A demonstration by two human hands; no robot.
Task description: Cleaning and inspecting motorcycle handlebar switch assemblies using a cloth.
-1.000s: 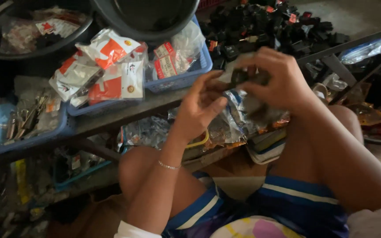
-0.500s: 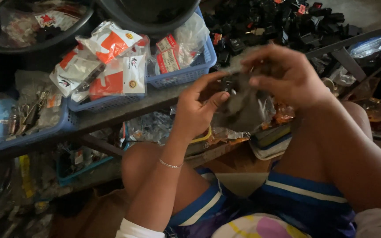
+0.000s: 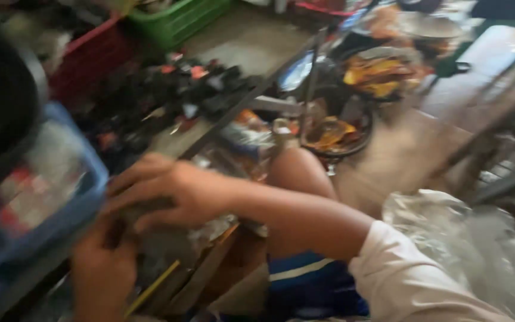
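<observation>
The view is blurred by motion. My right hand (image 3: 168, 191) reaches leftward across my lap, fingers curled over a small dark part in clear wrapping (image 3: 150, 223). My left hand (image 3: 102, 271) sits just below it at the lower left and grips the same bundle from underneath. My knee (image 3: 296, 173) and blue striped shorts (image 3: 311, 280) lie behind the right forearm. What exactly the dark part is cannot be made out.
A blue tray (image 3: 61, 220) with packets sits at the left. Several black parts (image 3: 168, 95) are heaped on the low table above. Dark bowls with orange packets (image 3: 335, 134) stand on the floor. A clear plastic bag (image 3: 454, 238) lies right; red and green baskets stand behind.
The camera has swung sharply to the right and the picture has blurred. Both hands stay together on the dark wrapped part, now at the lower left of the view.
</observation>
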